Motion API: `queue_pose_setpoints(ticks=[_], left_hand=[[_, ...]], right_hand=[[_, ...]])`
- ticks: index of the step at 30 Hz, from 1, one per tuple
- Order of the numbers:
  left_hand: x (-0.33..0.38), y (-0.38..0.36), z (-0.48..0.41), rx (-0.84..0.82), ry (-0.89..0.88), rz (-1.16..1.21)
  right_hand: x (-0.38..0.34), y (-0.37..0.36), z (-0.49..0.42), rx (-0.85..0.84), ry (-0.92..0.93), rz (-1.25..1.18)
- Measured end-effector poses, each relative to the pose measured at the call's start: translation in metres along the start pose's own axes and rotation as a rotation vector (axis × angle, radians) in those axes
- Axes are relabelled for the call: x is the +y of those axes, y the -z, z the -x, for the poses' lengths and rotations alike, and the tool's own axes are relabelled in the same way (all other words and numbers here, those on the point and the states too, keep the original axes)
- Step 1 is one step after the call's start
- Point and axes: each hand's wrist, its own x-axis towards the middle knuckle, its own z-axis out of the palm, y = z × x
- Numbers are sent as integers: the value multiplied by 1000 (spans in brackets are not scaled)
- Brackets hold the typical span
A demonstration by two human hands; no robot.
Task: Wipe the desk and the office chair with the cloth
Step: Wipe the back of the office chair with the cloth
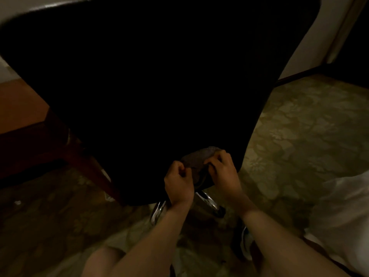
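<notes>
A big black chair point(159, 76) fills most of the view. We see its wide, dark back, and it is too dark to see any marks on it.

Under it lies a green carpet point(299, 136) with a leafy pattern. It runs from the left side to the far right.

On the left is a brown wooden desk point(18, 104). Its dark red leg point(89, 166) slants down to the carpet, just beside the chair.

At the lower right there is white bedding point(343, 206). A pale wall point(331, 21) stands at the top right, with a dark strip along its bottom.

Two shiny metal legs point(207, 199) stick out below the chair. One ends in a small black wheel point(218, 211).

Both bare arms reach up from the bottom of the view to the low part of the chair back. The left hand point(178, 181) has its fingers curled in, and it pinches the left edge of the cloth point(199, 156). The right hand point(224, 169) has its fingers bent over the right side of the cloth and grips it.

The cloth is small, grey-brown and bunched up. It sits between the two hands, right against the chair back, near the bottom edge.
</notes>
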Motion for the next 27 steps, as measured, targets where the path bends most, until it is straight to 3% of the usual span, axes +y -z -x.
queue_pose_setpoints(ticks=[11,17,27], left_hand=[[-34,-15,14,-82,138,-26],[-60,-18,15,-148,267,-59],[-70,-25,15,-270,314,-160]], right_hand=[[22,-29,19,-87,-19,41],[32,-52,38,-311,-102,-48],[32,-55,37,-368,-181,-20]])
